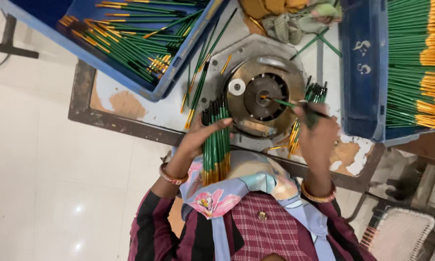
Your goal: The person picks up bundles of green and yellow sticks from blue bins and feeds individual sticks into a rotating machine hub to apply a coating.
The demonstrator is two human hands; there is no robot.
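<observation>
Pencils fill two blue crates, the left crate [130,77] holding a loose green heap and the right crate [367,72] neat rows, flanking a round machine [263,96] on the table [106,104]. The left hand [198,137] grasps a green bundle [216,140] upright as ready stock. The right hand [316,133] pinches one pencil [282,102], its tip at the machine's hub.

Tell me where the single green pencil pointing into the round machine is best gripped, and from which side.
Grip the single green pencil on its rear shaft, from the side away from the round machine. Its front end is at the hub, so only the back is free, where the right hand holds it.
</observation>
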